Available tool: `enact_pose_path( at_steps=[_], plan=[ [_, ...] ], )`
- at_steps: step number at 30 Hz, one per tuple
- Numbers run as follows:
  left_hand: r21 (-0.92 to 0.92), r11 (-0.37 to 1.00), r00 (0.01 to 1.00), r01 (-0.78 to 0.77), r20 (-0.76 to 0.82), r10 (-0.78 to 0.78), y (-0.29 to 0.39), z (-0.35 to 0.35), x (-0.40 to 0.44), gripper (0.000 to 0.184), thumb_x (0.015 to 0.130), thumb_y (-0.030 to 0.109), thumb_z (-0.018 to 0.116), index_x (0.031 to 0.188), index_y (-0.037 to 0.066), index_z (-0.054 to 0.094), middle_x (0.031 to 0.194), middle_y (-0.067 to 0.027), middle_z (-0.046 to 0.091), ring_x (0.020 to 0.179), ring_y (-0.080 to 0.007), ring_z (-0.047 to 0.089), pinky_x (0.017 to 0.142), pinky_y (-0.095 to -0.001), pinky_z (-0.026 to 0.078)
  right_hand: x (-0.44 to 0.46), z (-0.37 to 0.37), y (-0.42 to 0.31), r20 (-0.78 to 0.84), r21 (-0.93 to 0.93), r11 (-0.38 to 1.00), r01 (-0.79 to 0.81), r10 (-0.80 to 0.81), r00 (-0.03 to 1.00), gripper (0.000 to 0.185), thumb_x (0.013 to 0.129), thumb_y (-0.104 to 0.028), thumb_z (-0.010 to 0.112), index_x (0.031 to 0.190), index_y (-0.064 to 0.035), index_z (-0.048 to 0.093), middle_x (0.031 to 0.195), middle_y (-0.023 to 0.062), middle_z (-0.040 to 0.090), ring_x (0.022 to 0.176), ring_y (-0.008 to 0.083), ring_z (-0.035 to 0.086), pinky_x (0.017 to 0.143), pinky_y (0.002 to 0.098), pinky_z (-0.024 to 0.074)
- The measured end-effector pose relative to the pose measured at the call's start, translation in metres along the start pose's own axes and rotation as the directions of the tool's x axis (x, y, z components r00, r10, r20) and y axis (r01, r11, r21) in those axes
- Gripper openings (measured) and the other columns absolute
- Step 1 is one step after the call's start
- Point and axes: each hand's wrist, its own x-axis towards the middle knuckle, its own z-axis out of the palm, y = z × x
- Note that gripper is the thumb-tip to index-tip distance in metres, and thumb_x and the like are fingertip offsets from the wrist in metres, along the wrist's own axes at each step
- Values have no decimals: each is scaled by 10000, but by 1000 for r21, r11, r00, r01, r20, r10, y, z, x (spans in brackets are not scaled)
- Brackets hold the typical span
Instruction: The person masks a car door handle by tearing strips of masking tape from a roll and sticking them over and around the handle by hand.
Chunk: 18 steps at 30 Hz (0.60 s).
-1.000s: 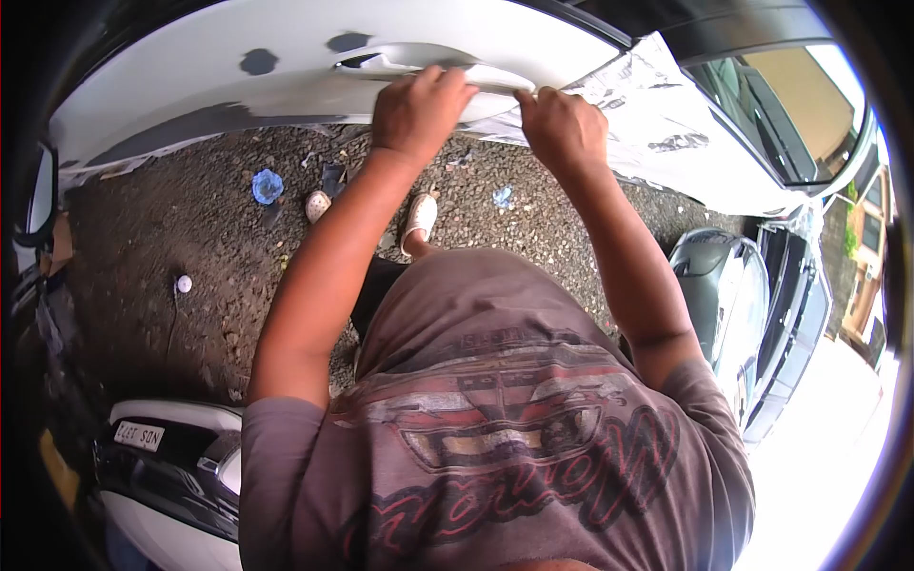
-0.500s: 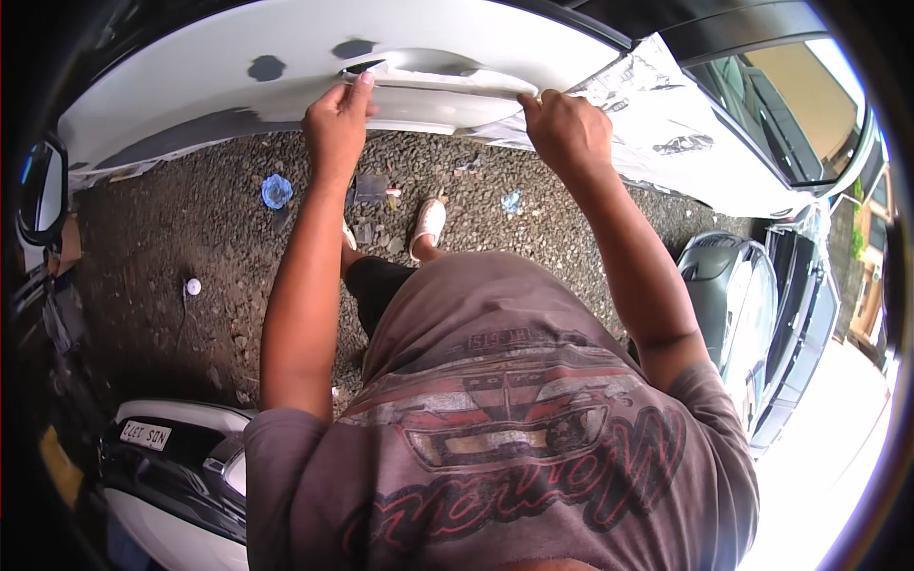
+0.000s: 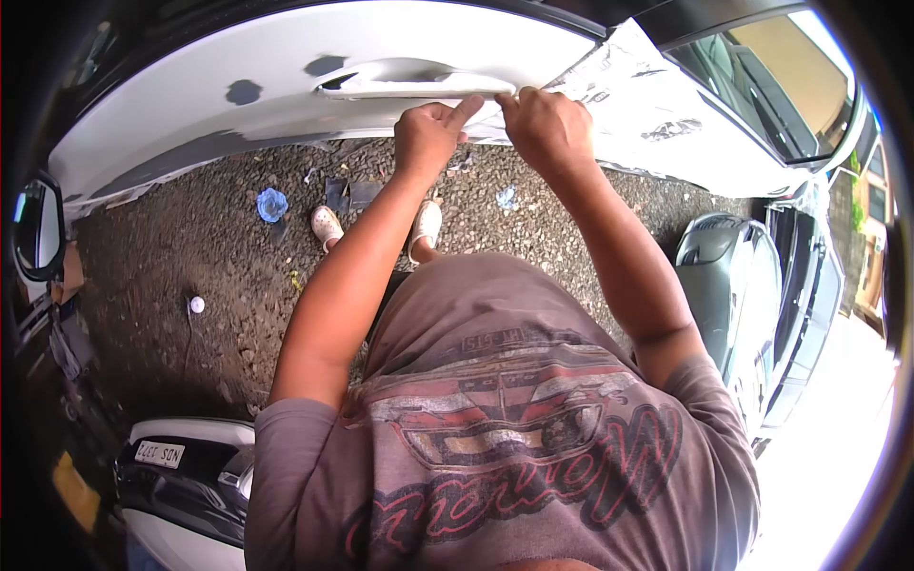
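Note:
A white car door panel [image 3: 400, 33] spans the top of the head view, with a door handle [image 3: 409, 84] set in its recess. Along the handle runs a pale strip [image 3: 381, 93] that looks like masking tape. My left hand [image 3: 430, 135] is just below the handle, its forefinger stretched toward the right end. At that end, my right hand [image 3: 552, 126] is closed, thumb and fingertips pinched together, apparently on the end of the strip. The fingertips hide the exact contact. Both hands are close together, a small gap between them.
Crinkled masking film [image 3: 624, 86] covers the panel to the right. Grey patches [image 3: 244, 92] mark the door. Below lies gravel [image 3: 238, 252] with a blue crumpled wrapper [image 3: 272, 205]. A white car with a number plate [image 3: 159, 454] stands behind at left, a dark car [image 3: 728, 257] at right.
My left hand has moved right along the handle, from its left end to near my right hand. My right hand stays at the right end. One foot shows more fully.

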Motion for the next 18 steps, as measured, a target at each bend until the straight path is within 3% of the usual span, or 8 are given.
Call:
enact_pose_path(
  at_steps=[4,5,7,8,12,14,16,18],
  plan=[
    [227,974,999,-25,-29,33,7,4,2,531,893,562,889,845,39,812,659,-10,724,621,-95,672,648,-295,521,0,7,3,-31,1,1000,13,-13,999,543,1108,-479,552,916,-45,814,816,222,782,815,387,793,857,510,599],
    [229,973,999,-27,-23,33,3,6,7,531,893,562,889,845,39,812,659,-10,724,621,-95,672,648,-295,521,0,8,4,-44,1,1000,19,-19,999,540,1108,-476,552,911,-46,814,810,220,781,812,386,794,858,510,597],
    [206,958,971,-199,-94,221,-9,15,15,529,892,572,885,879,47,827,674,7,736,619,-96,664,642,-298,518,-2,9,5,-45,20,1000,17,-16,999,519,1106,-461,554,933,-44,809,803,218,780,805,390,793,854,511,595],
    [147,950,939,-276,-167,299,-15,21,17,585,846,581,910,675,46,748,584,-63,689,526,-209,647,600,-352,525,-2,12,6,-76,31,999,32,-29,997,507,1104,-453,556,940,-44,804,798,217,779,802,395,791,851,513,598],
    [187,948,948,-258,-143,286,-10,23,12,575,848,581,909,702,45,761,598,-51,698,538,-207,658,603,-357,530,-4,10,9,-39,112,993,20,-16,999,442,1080,-400,561,982,-26,775,827,237,779,819,417,785,829,528,613],
    [154,921,901,-358,-202,384,-13,28,14,566,843,592,909,735,52,780,623,-47,717,557,-206,680,609,-359,538,-5,10,10,-31,142,990,10,-6,999,427,1070,-386,563,989,-20,767,844,246,780,830,424,784,827,531,617],
    [153,906,879,-394,-225,420,-11,32,17,567,833,603,912,743,57,785,630,-44,723,563,-207,687,611,-363,541,-6,5,9,46,240,970,-24,14,999,397,1038,-353,550,969,-19,754,902,258,785,894,433,780,949,534,576],
    [153,890,855,-430,-248,456,-12,34,18,570,824,613,915,751,62,790,636,-41,728,569,-209,695,614,-366,545,-6,8,11,43,245,969,-19,9,999,400,1036,-354,550,977,-15,755,904,260,784,905,435,779,940,535,581]
  ],
)
